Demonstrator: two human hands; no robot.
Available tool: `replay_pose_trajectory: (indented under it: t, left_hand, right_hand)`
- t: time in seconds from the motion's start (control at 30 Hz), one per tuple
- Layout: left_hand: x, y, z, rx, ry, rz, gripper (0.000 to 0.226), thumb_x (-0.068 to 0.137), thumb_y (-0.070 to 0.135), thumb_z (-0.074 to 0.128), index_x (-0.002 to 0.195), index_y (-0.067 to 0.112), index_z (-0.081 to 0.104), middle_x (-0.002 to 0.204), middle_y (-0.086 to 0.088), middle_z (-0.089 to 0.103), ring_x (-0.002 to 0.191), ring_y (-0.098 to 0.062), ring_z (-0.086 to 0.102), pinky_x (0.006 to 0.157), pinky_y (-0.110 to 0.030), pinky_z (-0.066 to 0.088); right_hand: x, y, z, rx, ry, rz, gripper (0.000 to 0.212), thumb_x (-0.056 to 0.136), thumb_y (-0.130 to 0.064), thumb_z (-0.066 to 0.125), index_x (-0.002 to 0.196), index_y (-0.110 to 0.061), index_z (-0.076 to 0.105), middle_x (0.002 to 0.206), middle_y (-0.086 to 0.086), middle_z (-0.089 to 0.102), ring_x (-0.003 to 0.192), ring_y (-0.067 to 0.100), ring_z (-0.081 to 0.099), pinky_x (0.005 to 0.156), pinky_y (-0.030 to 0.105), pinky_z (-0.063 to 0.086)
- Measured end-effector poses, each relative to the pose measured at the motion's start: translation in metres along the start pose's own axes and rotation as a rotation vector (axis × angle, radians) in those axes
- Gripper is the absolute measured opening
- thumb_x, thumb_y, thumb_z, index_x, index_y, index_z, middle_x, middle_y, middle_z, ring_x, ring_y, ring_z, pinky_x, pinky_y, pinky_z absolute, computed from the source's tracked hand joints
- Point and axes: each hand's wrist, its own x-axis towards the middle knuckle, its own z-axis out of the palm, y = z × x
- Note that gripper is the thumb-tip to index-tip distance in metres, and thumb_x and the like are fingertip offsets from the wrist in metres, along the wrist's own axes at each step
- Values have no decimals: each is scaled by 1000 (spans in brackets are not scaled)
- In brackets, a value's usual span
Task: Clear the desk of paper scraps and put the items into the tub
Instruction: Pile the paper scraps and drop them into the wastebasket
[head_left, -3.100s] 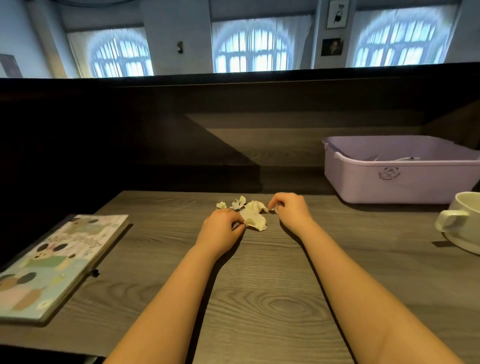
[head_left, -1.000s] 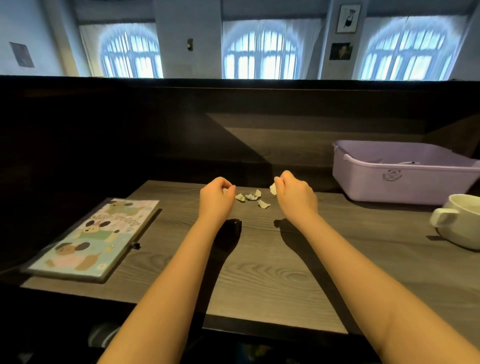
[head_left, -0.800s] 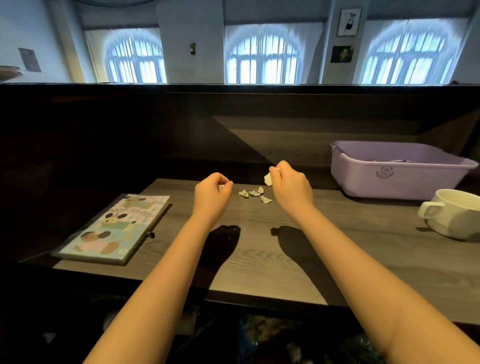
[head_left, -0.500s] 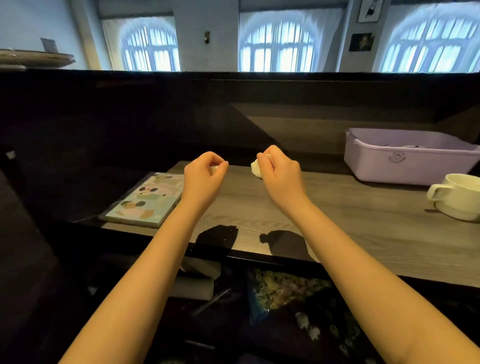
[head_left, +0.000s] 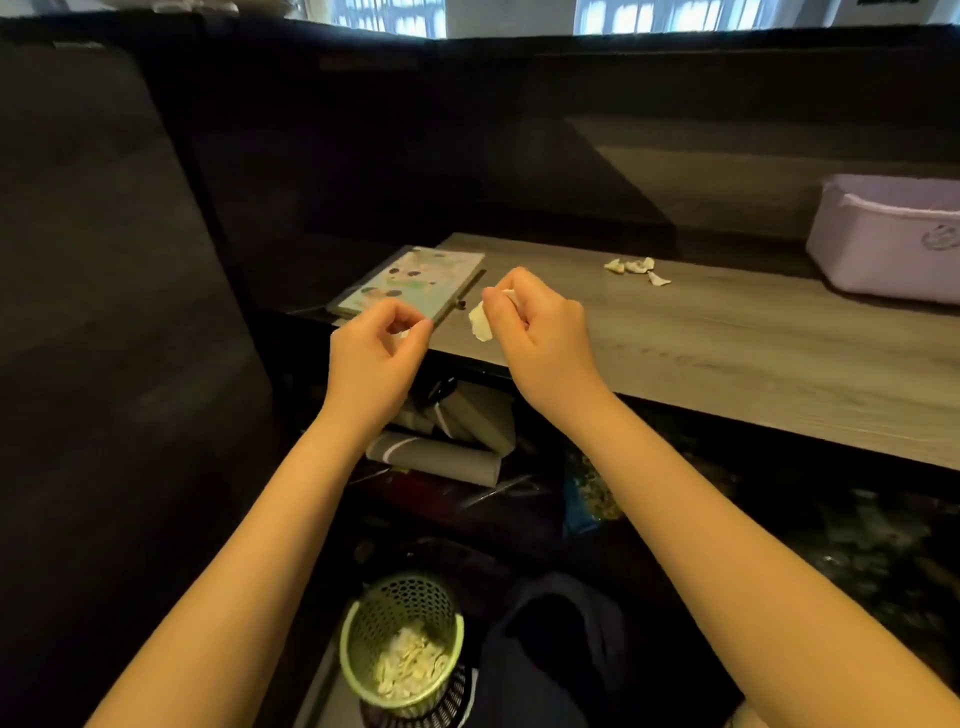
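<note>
**Scraps in both hands, more on the table**

Dark partition walls (head_left: 130, 260) close off the left and back of a grey wood-grain table (head_left: 727, 358), and arched windows glow along the top edge of the view.

We hold both hands up in front of the table's near edge. Our left hand (head_left: 371, 358) has its grip pinched shut, thumb against forefinger, on a tiny white paper bit (head_left: 402, 332) that barely shows between the fingertips. Our right hand (head_left: 545, 338) has its grip clenched on a larger crumpled white paper scrap (head_left: 480, 322), which sticks out to the left of the fingers.

Just behind the left hand, a flat notebook with a pastel cartoon cover (head_left: 415, 280) lies at the table's left corner. Farther back, near the middle of the table, a small cluster of torn white paper scraps (head_left: 636, 267) lies on the wood, well apart from both hands. A lilac plastic tub (head_left: 883, 249) stands at the far right, partly cut off by the frame; we cannot see inside it.

Below us on the floor stands a round green mesh wastebasket (head_left: 402, 642), holding a heap of pale paper pieces. Grey folded items (head_left: 447, 431) are stacked under the table.
</note>
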Motion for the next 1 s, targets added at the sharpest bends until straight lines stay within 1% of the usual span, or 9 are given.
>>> replay_pose_trajectory:
  t: [0.17,0.33,0.43,0.53,0.63,0.7,0.8,0.9,1.0]
  left_hand:
    - [-42,-49,-23,72,-20,-148,12,87,11,61,76,15,61,61,9,54,52,4,49,53,-6,35]
    - [-72,-101,-31,140,-57,-284,9,86,11,61,78,13,64,68,16,57,66,2,53,60,-1,36]
    - [-84,-134,-30,191,-95,-341,10,87,12,60,77,15,62,70,14,56,69,-1,52,61,0,35]
    - [-99,-168,-24,272,-156,-381,8,87,13,59,81,10,64,75,5,59,75,-9,53,60,-11,35]
    - [-116,-201,-13,329,-220,-424,10,88,14,59,84,6,65,79,1,60,78,-12,54,67,-20,33]
    - [-127,-220,-5,358,-275,-473,12,88,16,59,85,6,64,78,1,59,77,-13,54,68,-22,34]
    - [-141,-249,9,411,-413,-535,15,89,18,59,90,4,64,80,-4,60,80,-21,57,68,-29,39]
    - [-155,-277,26,465,-565,-576,16,89,20,58,95,6,62,91,-11,63,88,-26,58,74,-34,43]
    - [-167,-304,45,501,-707,-594,17,88,20,57,100,7,60,100,-12,63,95,-27,58,77,-35,44]
  right_hand:
    - [-31,10,54,28,-104,51,23,97,-27,46,77,-17,50,57,-2,47,56,18,45,55,37,36]
    - [-61,31,110,10,-237,126,25,97,-28,45,83,-10,55,57,-8,48,61,17,50,60,36,38]
    - [-73,51,140,-16,-330,182,28,98,-30,42,85,-8,53,70,6,56,73,29,56,65,42,42]
    - [-83,76,168,-47,-400,237,29,98,-31,40,84,-8,51,77,11,61,78,34,56,67,46,44]
    - [-94,102,192,-81,-476,299,28,99,-31,41,79,-12,46,73,8,55,76,34,55,63,42,41]
    - [-103,121,205,-123,-537,335,27,98,-32,41,81,-13,47,76,9,57,77,34,56,64,42,42]
    - [-112,145,221,-196,-613,377,27,98,-33,40,91,-11,52,81,10,61,77,32,57,62,39,42]
    - [-119,166,235,-244,-677,398,27,99,-33,40,96,-10,54,81,9,61,76,31,58,58,36,40]
    - [-123,182,246,-256,-712,407,26,98,-32,41,98,-9,55,82,13,63,76,33,58,57,36,41]
